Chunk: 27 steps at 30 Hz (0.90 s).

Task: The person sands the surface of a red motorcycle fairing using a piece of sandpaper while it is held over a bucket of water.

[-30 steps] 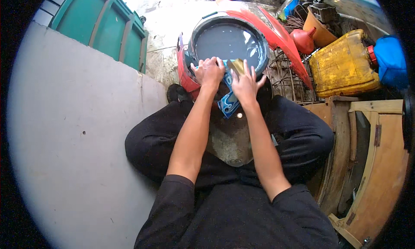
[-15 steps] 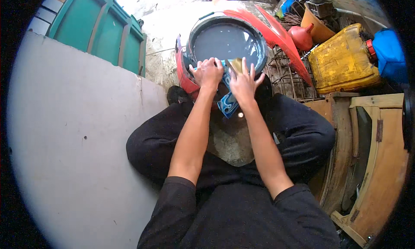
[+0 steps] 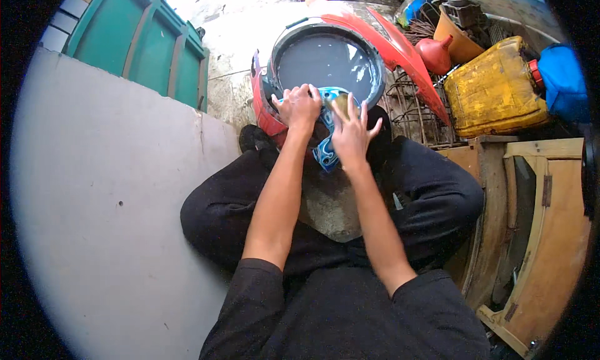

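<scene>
A blue part with white swirls and small holes (image 3: pixel 325 155) lies across the near rim of a dark bucket (image 3: pixel 273 63) holding greyish water (image 3: pixel 319 59). My left hand (image 3: pixel 299 105) is closed over the part's upper left end, with its fingers at the rim. Under the fingers of my right hand (image 3: pixel 354 130) is an olive-brown piece, perhaps sandpaper (image 3: pixel 340 104), pressed against the blue part. The thumb and some fingers of that hand are spread, and its fingertips are slightly blurred. My palms hide much of the blue part.
Red body panels (image 3: pixel 412 66) stand around the bucket. Right of them are a wire rack (image 3: pixel 406 110), a red funnel (image 3: pixel 435 52), a yellow jerrycan (image 3: pixel 494 88) and a wooden frame (image 3: pixel 550 229). A pale wall (image 3: pixel 119 172) and green panel (image 3: pixel 150 54) flank the left.
My right hand has shifted slightly left, and the olive-brown piece now lies flatter against the blue part. More of the part's upper edge shows. My left hand stays almost in place.
</scene>
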Each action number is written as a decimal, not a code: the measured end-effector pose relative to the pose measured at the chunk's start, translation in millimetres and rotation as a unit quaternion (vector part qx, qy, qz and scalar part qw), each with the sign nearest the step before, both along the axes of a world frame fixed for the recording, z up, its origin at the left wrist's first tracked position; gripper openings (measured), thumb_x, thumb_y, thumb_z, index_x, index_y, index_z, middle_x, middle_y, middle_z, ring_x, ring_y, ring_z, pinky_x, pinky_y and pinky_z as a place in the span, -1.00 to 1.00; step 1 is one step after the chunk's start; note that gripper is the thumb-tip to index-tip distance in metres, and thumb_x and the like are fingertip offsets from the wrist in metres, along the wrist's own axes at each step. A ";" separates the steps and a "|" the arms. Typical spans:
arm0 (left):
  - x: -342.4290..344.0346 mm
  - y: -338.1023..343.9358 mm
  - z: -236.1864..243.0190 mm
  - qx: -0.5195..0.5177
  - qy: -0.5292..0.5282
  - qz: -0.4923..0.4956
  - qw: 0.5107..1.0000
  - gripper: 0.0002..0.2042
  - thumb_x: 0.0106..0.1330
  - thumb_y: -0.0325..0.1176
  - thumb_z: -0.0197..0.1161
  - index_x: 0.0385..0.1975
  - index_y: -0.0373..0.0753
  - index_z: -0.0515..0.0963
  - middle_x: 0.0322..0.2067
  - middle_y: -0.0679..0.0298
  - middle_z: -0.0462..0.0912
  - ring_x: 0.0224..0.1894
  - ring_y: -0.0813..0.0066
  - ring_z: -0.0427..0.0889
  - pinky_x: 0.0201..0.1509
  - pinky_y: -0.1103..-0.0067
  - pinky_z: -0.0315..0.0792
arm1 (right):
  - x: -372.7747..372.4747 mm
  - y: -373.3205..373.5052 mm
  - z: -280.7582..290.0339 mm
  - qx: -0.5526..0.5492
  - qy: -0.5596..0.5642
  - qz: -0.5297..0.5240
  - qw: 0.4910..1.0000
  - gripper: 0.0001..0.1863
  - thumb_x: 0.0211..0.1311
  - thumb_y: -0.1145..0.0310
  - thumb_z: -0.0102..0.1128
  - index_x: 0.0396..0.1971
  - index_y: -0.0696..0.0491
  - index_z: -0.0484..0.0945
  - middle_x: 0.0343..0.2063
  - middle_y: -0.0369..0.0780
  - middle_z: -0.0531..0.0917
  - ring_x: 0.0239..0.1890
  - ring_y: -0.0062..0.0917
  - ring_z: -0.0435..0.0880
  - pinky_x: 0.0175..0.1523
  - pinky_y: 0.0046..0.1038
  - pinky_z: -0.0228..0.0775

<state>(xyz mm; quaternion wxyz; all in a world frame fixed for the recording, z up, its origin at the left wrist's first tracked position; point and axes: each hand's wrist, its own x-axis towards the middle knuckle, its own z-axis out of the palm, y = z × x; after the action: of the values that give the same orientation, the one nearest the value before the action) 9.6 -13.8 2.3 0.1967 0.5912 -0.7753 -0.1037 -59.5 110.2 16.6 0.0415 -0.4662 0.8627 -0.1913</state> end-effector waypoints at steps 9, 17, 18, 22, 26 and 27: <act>-9.0 1.1 -0.2 -0.010 -0.007 -0.007 1.000 -0.66 0.37 -0.09 0.03 -0.38 -0.12 0.71 -0.27 0.17 0.75 -0.06 0.15 0.67 0.30 -0.09 0.21 | -22.9 -38.0 -9.4 -0.039 0.047 0.037 0.997 -0.59 0.43 0.25 -0.06 0.21 -0.09 0.51 0.32 -0.34 0.46 0.51 -0.23 0.11 0.41 0.39 -0.43; -3.2 -1.0 -5.4 -0.027 0.005 0.001 1.000 -0.67 0.36 -0.09 0.04 -0.39 -0.11 0.71 -0.29 0.18 0.76 -0.09 0.15 0.69 0.30 -0.11 0.22 | 3.5 -3.5 -18.7 -0.053 0.035 0.035 0.997 -0.54 0.43 0.22 -0.03 0.30 -0.15 0.45 0.36 -0.42 0.42 0.51 -0.22 0.10 0.41 0.37 -0.44; -3.0 -1.9 -7.2 -0.033 0.001 0.008 0.999 -0.67 0.36 -0.09 0.04 -0.38 -0.11 0.71 -0.28 0.18 0.75 -0.08 0.15 0.69 0.30 -0.10 0.21 | 0.1 -10.9 -18.4 -0.061 0.036 0.036 0.997 -0.54 0.44 0.21 -0.04 0.30 -0.14 0.45 0.36 -0.42 0.42 0.52 -0.21 0.09 0.41 0.37 -0.44; -10.0 0.0 5.2 0.047 -0.013 -0.018 0.999 -0.63 0.40 -0.06 -0.04 -0.27 -0.10 0.70 -0.15 0.16 0.73 0.02 0.13 0.64 0.36 -0.10 0.13 | -26.1 -39.6 -16.6 -0.028 -0.004 0.041 0.999 -0.54 0.47 0.17 -0.09 0.30 -0.12 0.44 0.36 -0.34 0.41 0.53 -0.19 0.05 0.40 0.38 -0.45; 1.6 -3.9 -5.7 -0.017 0.009 0.016 1.000 -0.67 0.36 -0.09 0.03 -0.38 -0.12 0.71 -0.26 0.17 0.75 -0.05 0.16 0.67 0.32 -0.09 0.18 | -1.4 -17.0 -13.6 -0.033 -0.017 0.070 0.997 -0.54 0.47 0.18 -0.08 0.31 -0.13 0.43 0.37 -0.34 0.40 0.53 -0.20 0.06 0.40 0.38 -0.47; -0.5 -2.0 -4.8 -0.009 0.007 0.009 1.000 -0.67 0.36 -0.09 0.04 -0.39 -0.12 0.70 -0.26 0.17 0.75 -0.05 0.16 0.67 0.33 -0.09 0.18 | 1.4 -7.2 -14.5 -0.035 -0.023 0.063 0.997 -0.54 0.46 0.19 -0.08 0.32 -0.14 0.42 0.37 -0.35 0.40 0.53 -0.21 0.05 0.40 0.39 -0.47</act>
<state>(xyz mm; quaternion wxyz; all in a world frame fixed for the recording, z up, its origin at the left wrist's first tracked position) 9.1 -15.8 -2.4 0.2084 0.5955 -0.7696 -0.0985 -58.2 102.9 2.1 0.0571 -0.5160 0.8233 -0.2296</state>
